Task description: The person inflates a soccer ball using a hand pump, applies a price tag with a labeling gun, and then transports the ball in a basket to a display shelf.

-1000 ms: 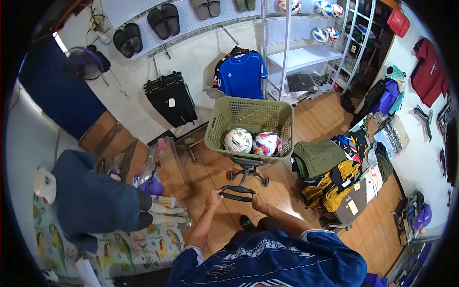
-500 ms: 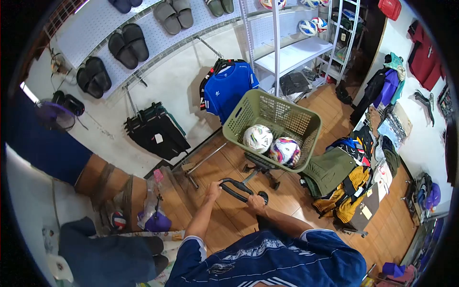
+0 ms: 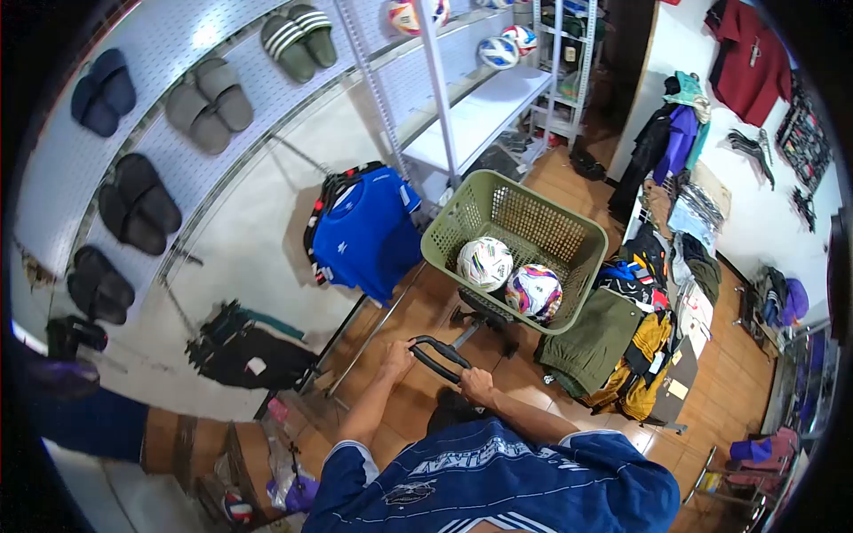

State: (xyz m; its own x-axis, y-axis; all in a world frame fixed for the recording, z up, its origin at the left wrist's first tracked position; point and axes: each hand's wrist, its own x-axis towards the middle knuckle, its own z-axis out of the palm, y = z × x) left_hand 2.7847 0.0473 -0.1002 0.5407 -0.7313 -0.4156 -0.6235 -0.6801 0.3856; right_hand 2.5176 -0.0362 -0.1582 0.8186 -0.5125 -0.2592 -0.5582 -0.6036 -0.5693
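My left hand (image 3: 398, 357) is closed around the left side of a black looped handle (image 3: 437, 350), and my right hand (image 3: 476, 385) grips its right side. The handle belongs to a wheeled cart carrying an olive-green perforated basket (image 3: 582, 266). Two balls lie at the near end of the basket: a mostly white ball (image 3: 485, 264) on the left, and a white ball with purple and orange patterns (image 3: 534, 291) on the right. The cart's wheels are partly hidden under the basket.
Olive trousers (image 3: 591, 342) and yellow-black garments (image 3: 635, 373) are heaped on a low stand right of the basket. Blue shirts (image 3: 369, 231) hang at left, below racks of slides (image 3: 210, 107). A white shelf (image 3: 480, 115) stands ahead. Cardboard boxes (image 3: 209, 444) are at lower left.
The cart and I have moved forward, and the view has turned to the right. Shirts and slides have shifted left and closer. Both hands keep their hold on the handle.
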